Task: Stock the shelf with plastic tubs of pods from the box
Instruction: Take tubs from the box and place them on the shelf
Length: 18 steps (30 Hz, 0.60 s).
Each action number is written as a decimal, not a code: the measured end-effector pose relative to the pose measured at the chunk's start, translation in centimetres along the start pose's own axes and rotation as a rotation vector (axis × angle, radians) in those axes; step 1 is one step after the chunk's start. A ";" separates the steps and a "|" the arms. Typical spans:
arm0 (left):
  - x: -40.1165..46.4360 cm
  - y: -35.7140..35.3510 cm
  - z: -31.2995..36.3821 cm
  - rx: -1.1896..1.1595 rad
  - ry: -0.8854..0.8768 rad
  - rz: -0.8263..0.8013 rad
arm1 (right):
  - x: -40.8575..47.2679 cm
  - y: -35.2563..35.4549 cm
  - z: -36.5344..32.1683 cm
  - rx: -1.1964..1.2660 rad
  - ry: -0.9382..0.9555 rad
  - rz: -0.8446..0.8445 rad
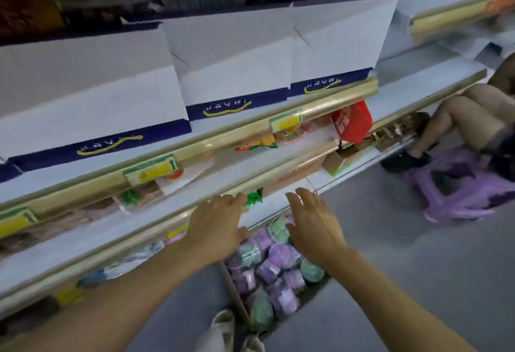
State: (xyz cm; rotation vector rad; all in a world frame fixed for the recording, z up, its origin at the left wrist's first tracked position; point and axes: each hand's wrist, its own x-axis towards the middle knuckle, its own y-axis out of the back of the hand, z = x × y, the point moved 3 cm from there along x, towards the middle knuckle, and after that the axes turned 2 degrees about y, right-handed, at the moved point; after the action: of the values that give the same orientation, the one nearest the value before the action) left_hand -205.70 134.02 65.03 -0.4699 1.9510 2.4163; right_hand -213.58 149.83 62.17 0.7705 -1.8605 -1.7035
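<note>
A cardboard box stands on the floor below me, filled with several purple and green tubs of pods. My left hand hovers above the box's far left side, fingers spread, holding nothing. Beside it, my right hand is also spread and empty, above the box's far end. Both hands are near the front edge of a low shelf, which holds a green packet. The frame is blurred by motion.
Upper shelves carry white bags with blue bands and mixed packets. A red packet hangs at a shelf edge. To the right, a person sits on a purple stool. My sandalled foot is beside the box.
</note>
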 end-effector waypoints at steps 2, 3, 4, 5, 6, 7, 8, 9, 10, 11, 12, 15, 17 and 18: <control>1.1 -2.0 -0.3 0.010 -0.014 -0.048 | -0.1 -2.1 1.0 0.026 -0.055 -0.069; 1.6 -3.1 -0.6 0.012 -0.022 -0.070 | -0.1 -3.0 1.4 0.051 -0.085 -0.101; 2.1 -4.0 -0.9 0.007 -0.024 -0.092 | -0.2 -3.8 1.6 0.067 -0.108 -0.141; 2.5 -4.9 -1.2 -0.003 -0.017 -0.118 | -0.2 -4.6 1.8 0.063 -0.112 -0.183; 2.9 -5.7 -1.5 -0.011 -0.005 -0.145 | -0.3 -5.4 2.0 0.051 -0.112 -0.224; 3.2 -6.4 -1.8 -0.021 0.006 -0.170 | -0.4 -6.2 2.3 0.040 -0.114 -0.263; 3.5 -7.1 -2.0 -0.035 0.018 -0.189 | -0.3 -6.8 2.6 0.030 -0.118 -0.307; 3.7 -7.8 -2.2 -0.054 0.036 -0.200 | -0.3 -7.6 2.9 0.023 -0.119 -0.341; 3.8 -8.5 -2.4 -0.074 0.066 -0.214 | -0.1 -8.3 3.3 0.023 -0.122 -0.366; 3.8 -9.3 -2.6 -0.090 0.095 -0.230 | 0.0 -9.1 3.7 0.026 -0.126 -0.388; 3.8 -10.1 -2.7 -0.095 0.117 -0.245 | 0.2 -9.9 4.2 0.029 -0.125 -0.409; 4.0 -12.7 -2.5 -0.121 0.188 -0.290 | 0.9 -11.9 5.7 0.055 -0.118 -0.475; 4.5 -14.4 -2.1 -0.160 0.257 -0.291 | 1.7 -13.3 7.2 0.053 -0.091 -0.500; 4.8 -15.3 -1.8 -0.179 0.294 -0.288 | 2.1 -14.0 8.0 0.054 -0.077 -0.512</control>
State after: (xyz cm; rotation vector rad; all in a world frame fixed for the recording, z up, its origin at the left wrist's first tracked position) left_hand -207.05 134.85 48.96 -1.0846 1.6151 2.4507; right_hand -219.58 153.27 47.48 1.3074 -1.8733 -2.0112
